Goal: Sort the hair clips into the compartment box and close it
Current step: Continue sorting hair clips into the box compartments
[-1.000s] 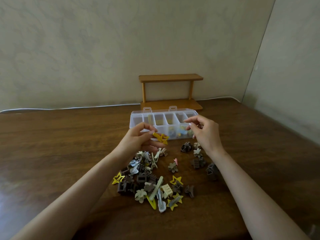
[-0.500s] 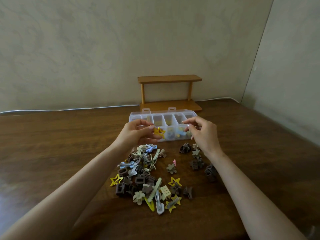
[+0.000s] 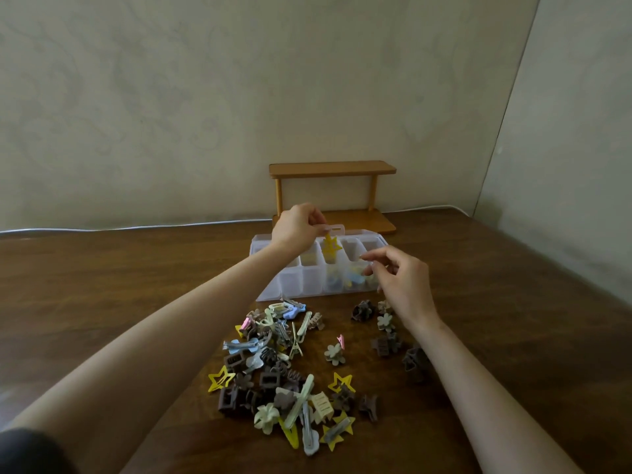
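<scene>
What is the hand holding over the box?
The left hand pinches a yellow star clip by its top end. The right hand looks empty.

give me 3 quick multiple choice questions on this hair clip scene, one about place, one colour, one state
1. Where is the wooden shelf?
A. behind the compartment box
B. left of the clip pile
C. on the floor
2. What colour is the star clip in the left hand?
A. pink
B. yellow
C. blue
3. How is the compartment box?
A. closed
B. upside down
C. open

Key: 1 A, it stands against the wall beyond the box. 2 B, a yellow star hangs from the fingers. 3 C, its compartments show from above.
</scene>
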A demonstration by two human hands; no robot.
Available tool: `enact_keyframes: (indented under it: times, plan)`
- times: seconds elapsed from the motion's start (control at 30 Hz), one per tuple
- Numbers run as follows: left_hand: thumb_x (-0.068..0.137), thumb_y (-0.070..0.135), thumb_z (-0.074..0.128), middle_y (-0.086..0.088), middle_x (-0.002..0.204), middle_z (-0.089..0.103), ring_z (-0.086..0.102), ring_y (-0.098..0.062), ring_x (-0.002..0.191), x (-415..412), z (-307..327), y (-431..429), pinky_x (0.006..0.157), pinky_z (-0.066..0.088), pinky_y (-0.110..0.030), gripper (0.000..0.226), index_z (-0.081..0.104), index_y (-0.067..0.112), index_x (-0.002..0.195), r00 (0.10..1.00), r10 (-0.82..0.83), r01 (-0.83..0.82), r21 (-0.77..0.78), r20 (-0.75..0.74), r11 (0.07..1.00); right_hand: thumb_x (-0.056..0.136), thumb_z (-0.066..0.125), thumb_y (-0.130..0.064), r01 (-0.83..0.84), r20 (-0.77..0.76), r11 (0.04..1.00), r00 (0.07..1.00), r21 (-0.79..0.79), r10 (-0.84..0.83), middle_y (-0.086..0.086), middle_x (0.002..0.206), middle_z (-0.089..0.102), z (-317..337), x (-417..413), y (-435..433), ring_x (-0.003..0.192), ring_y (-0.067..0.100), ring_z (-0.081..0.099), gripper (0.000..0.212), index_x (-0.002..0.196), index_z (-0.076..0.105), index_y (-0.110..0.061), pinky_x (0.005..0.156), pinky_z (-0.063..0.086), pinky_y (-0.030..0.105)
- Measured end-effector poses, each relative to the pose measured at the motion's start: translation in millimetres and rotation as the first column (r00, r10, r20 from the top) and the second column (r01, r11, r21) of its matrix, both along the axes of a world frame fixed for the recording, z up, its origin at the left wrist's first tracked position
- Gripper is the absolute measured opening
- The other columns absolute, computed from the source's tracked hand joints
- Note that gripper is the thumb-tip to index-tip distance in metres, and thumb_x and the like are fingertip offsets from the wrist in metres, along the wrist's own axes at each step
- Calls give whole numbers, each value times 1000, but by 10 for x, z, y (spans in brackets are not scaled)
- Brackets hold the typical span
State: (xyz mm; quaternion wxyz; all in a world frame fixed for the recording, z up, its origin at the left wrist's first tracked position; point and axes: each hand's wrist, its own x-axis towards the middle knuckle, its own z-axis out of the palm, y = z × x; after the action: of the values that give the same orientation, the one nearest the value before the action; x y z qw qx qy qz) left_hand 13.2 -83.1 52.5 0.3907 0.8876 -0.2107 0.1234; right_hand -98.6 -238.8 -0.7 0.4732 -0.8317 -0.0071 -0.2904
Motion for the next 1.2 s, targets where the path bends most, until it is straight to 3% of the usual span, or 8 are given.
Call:
enact_keyframes:
  times: [0.17, 0.27, 0.6, 0.8, 0.87, 0.97, 1.03, 1.2]
  plan:
    - [85, 26, 63, -2, 90, 68, 62, -21, 87, 123, -102, -110, 81, 53, -42, 5, 62, 22, 82, 1000, 27, -26, 225, 2, 974, 90, 56, -5, 11, 4, 1000, 1000, 1, -11, 2, 94, 69, -14, 28, -31, 84, 7, 65, 17, 98, 69, -13, 62, 47, 16]
    - [86, 29, 62, -3, 98, 65, 56, -23, 99, 130, -147, -143, 84, 50, -44, 9, 66, 21, 88, 997, 26, -50, 318, 79, 947, 90, 56, -5, 8, -4, 1000, 1000, -7, -8, 1, 97, 69, -17, 29, -37, 89, 9, 65, 18, 99, 68, -15, 66, 51, 18]
    - [89, 25, 58, -2, 106, 60, 50, -19, 104, -81, -80, 167, 79, 47, -35, 11, 65, 17, 93, 974, 12, -73, 266, 224, 961, 91, 55, -5, 3, 0, 1000, 1000, -19, -3, 1, 98, 68, -3, 16, -19, 88, 8, 66, 17, 99, 68, -13, 63, 50, 17]
    - [86, 25, 62, 4, 100, 60, 51, -15, 91, -391, -290, 535, 76, 45, -30, 6, 62, 20, 87, 976, -17, -30, 211, 216, 977, 90, 55, -5, -37, -4, 998, 999, -46, 36, -3, 87, 68, -1, -1, 38, 81, 5, 65, 18, 95, 68, -17, 67, 51, 20]
    - [85, 25, 63, 6, 97, 57, 51, -12, 85, -508, -361, 631, 73, 48, -29, 5, 61, 21, 86, 980, -33, -8, 206, 198, 979, 89, 58, -9, -111, -16, 984, 994, -140, 110, -7, 87, 68, 0, -14, 89, 77, 4, 63, 16, 95, 69, -20, 67, 51, 21]
    - [84, 24, 65, 6, 98, 50, 48, -11, 86, -640, -439, 717, 70, 44, -25, 8, 61, 20, 90, 975, -3, -44, 206, 223, 977, 85, 66, -19, -238, -57, 871, 970, -429, 237, -17, 92, 62, -19, -31, 215, 83, 0, 51, 14, 97, 71, -25, 73, 41, 19]
    - [83, 22, 66, 6, 98, 46, 46, -11, 88, -690, -470, 754, 69, 40, -23, 11, 61, 18, 92, 961, 41, -94, 182, 274, 979, 84, 68, -28, -291, -103, 761, 953, -579, 286, -11, 97, 62, -40, -35, 315, 93, 7, 46, 18, 101, 71, -25, 78, 37, 23]
    - [85, 23, 64, 14, 90, 49, 46, -8, 84, -736, -594, 813, 65, 36, -18, 8, 58, 23, 89, 970, 34, -83, 197, 241, 977, 84, 64, -37, -349, -185, 555, 925, -755, 331, -2, 107, 57, -104, -49, 502, 106, 14, 40, 23, 106, 69, -31, 86, 26, 28]
